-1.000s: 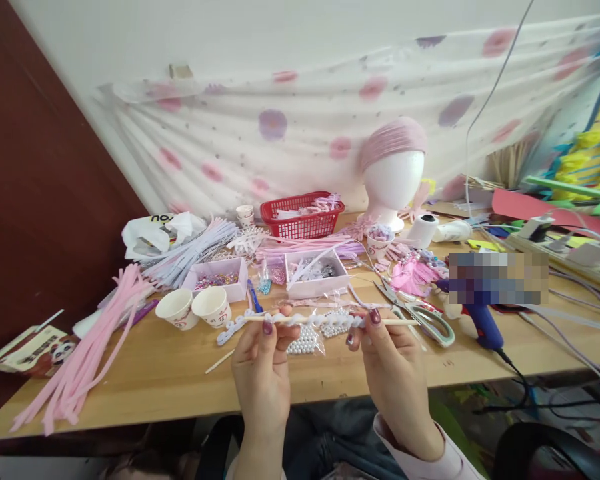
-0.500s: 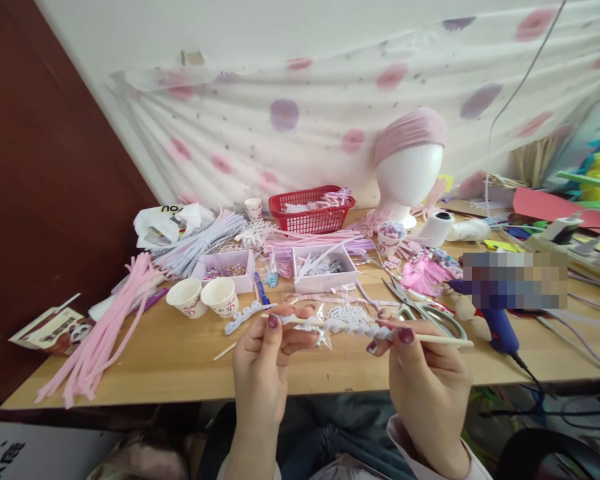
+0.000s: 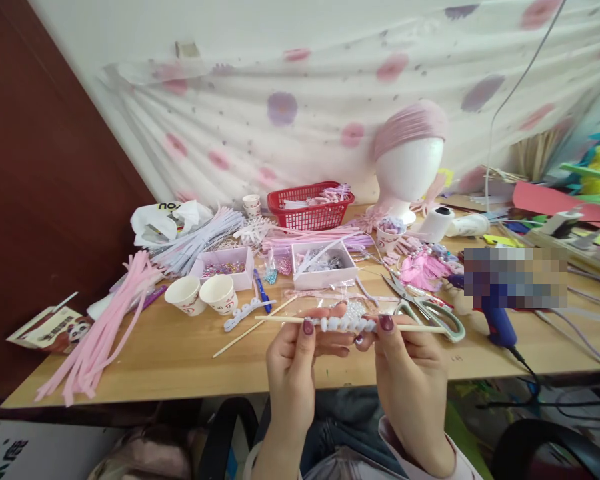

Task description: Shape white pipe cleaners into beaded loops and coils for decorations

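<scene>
1. Two bare hands were nearest to me, raised above the front of the table [image 3: 190, 370]. The left hand [image 3: 291, 367] had its thumb and fingers pinched on a thin pale stick [image 3: 276, 319], and the right hand [image 3: 407, 373] pinched the same stick further along.
2. Between the two thumbs, a pale fuzzy strand [image 3: 347, 325] wound around the stick in close turns. The stick lay roughly level, its bare ends jutting out past both hands.
3. Just beyond the fingers I could see a clump of pearly beads [image 3: 355, 309], partly hidden. A second stick [image 3: 247, 332] lay slantwise on the table, near a looped pale strip [image 3: 243, 316] and a blue pen [image 3: 262, 292].
4. To one side stood a pair of paper cups [image 3: 219, 295], with long pink strips [image 3: 100, 327] spread beyond them towards the table's end. To the other lay open scissors [image 3: 418, 305] and a blue glue gun [image 3: 497, 320].
5. Further back came two shallow boxes [image 3: 327, 278] of small pieces, then a red basket [image 3: 310, 219].
6. At the rear, a white model head [image 3: 409, 167] wore a pink wrap [image 3: 414, 127] before a flowered sheet [image 3: 230, 113].
</scene>
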